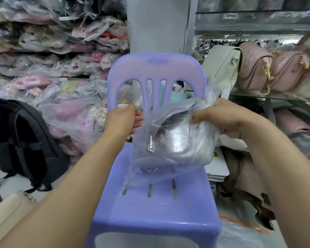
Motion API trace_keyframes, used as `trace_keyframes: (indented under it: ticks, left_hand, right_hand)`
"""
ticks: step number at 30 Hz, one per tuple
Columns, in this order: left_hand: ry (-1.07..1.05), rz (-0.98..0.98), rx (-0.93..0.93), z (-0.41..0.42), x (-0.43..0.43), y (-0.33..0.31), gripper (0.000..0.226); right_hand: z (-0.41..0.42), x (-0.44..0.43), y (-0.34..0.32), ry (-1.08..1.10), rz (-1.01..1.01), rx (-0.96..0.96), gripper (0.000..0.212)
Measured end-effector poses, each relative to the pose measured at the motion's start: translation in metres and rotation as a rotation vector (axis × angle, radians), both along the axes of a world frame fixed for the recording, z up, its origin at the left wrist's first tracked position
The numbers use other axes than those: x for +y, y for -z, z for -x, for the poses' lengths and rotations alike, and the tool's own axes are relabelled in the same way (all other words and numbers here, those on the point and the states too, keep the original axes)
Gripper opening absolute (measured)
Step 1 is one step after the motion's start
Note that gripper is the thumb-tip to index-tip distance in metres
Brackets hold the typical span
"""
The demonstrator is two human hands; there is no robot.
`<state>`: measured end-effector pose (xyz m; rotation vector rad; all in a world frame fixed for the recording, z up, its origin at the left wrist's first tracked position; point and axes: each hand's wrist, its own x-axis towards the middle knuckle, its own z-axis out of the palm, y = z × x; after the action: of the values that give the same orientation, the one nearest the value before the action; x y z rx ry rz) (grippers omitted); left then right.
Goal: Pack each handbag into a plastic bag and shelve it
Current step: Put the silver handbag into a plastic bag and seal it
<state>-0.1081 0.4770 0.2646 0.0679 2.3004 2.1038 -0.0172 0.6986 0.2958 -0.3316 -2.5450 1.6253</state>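
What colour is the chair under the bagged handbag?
Light purple, lavender; the chair shows clearly in the head view.

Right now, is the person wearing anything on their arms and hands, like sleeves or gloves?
No. The left hand and right hand are bare, without gloves, and both forearms show no sleeves, watch or bracelet as far as the picture reaches.

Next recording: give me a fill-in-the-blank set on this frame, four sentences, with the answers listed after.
1. Number of hands gripping the plastic bag, counting the left hand and right hand: ____.
2. The silvery handbag sits ____ the plastic bag.
3. The backpack on the floor at the left is ____ in colour.
4. The quilted handbags with gold chains at the right are ____ in colour.

Missing words: two; inside; black; pink.
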Motion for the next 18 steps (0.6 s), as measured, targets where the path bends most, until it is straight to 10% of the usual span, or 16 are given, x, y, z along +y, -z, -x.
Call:
trace_keyframes:
  ticks: [2, 6, 9, 18]
  left_hand:
    - [-0.095, 0.138, -0.050, 0.008, -0.001, 0.031, 0.026]
    - [-0.018, 0.036, -0.483, 0.035, 0.007, 0.099, 0.121]
    - [-0.020, -0.262, -0.480, 0.058, 0.018, 0.107, 0.125]
    - [-0.321, -0.300, 0.258, 0.019, 0.084, 0.026, 0.077]
  right_hand:
    - [0.001, 0.003, 0.005, 0.077, 0.097, 0.136, 0.035]
    - [0.004, 0.014, 0.014, 0.178, 0.235, 0.275, 0.036]
    - [0.003, 0.030, 0.024, 0.204, 0.361, 0.368, 0.039]
    - [-0.009, 0.081, 0.038, 0.269, 0.680, 0.711, 0.033]
